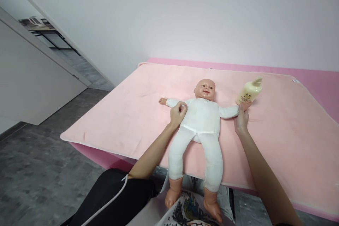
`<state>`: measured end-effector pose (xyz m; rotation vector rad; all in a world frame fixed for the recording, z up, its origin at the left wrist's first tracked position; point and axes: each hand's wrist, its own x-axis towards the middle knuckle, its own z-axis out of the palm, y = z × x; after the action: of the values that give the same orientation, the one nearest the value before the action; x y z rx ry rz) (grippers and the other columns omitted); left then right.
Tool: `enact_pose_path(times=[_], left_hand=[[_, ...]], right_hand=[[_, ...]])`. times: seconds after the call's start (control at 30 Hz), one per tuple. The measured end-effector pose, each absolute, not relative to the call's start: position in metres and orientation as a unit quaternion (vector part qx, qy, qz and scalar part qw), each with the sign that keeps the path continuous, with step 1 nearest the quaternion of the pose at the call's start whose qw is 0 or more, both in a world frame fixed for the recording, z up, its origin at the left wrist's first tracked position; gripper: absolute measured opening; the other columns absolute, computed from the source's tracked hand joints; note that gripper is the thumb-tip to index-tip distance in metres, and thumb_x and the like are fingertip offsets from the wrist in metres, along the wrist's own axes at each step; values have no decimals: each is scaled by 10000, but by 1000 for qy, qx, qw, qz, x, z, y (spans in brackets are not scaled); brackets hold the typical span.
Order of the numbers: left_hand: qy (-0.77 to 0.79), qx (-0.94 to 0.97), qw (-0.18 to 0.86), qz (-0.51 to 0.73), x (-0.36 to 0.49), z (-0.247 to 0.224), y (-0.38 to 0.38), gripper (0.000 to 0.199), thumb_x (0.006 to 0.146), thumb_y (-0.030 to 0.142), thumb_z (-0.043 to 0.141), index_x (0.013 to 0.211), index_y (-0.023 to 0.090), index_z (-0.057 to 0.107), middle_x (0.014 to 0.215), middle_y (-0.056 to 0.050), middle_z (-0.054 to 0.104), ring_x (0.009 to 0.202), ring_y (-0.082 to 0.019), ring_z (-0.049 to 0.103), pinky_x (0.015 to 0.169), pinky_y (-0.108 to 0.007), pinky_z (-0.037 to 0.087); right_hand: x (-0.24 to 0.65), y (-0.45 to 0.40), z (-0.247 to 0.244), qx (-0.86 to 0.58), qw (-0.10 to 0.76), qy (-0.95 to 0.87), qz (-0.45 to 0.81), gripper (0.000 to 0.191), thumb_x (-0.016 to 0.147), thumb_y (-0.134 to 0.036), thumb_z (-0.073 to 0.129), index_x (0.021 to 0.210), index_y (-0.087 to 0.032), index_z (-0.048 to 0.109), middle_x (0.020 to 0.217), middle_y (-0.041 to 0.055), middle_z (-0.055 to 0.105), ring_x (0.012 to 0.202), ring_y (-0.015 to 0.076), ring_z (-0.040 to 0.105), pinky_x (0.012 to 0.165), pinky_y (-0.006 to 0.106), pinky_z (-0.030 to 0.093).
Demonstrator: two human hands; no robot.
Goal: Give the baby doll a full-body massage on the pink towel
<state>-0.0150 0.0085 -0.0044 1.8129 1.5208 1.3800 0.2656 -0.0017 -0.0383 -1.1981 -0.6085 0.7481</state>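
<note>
A baby doll (202, 116) with a bare plastic head and a white cloth body lies face up, its feet hanging past the near edge of the pink mat. My left hand (178, 113) rests at the doll's armpit on the left of the view, fingers curled; whether they pinch anything is hidden. At the end of the doll's other arm, my right hand (242, 118) is closed around the doll's hand (245, 105). Just behind that spot is a pale yellow pump bottle (249, 92), leaning right in the view. I cannot tell whether my right fingers touch it.
The pink mat (119, 113) covers a table with a darker pink top (317, 88). A white wall (212, 17) rises along the back. To the left are a white door panel (34, 70) and grey floor (39, 162). A white cable (108, 203) runs by my left elbow.
</note>
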Motion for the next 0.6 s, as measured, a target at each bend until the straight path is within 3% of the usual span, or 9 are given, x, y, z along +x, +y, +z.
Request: enact_pose_path(times=[0.2, 0.6], left_hand=[[540, 653, 196, 494, -16, -5, 8, 134, 803, 266, 495, 828, 199, 608, 493, 74, 373, 468, -87, 383, 502, -211, 313], [522, 659, 198, 504, -15, -3, 7, 75, 787, 221, 464, 791, 202, 537, 518, 69, 382, 485, -92, 401, 518, -218, 326]], right_hand=[[267, -1, -40, -531, 723, -271, 348, 573, 735, -506, 600, 1194, -181, 490, 1293, 83, 523, 1199, 196, 495, 1024, 401, 402], [268, 0, -40, -548, 714, -274, 337, 564, 739, -515, 585, 1194, -195, 490, 1250, 78, 542, 1170, 201, 511, 994, 399, 426]])
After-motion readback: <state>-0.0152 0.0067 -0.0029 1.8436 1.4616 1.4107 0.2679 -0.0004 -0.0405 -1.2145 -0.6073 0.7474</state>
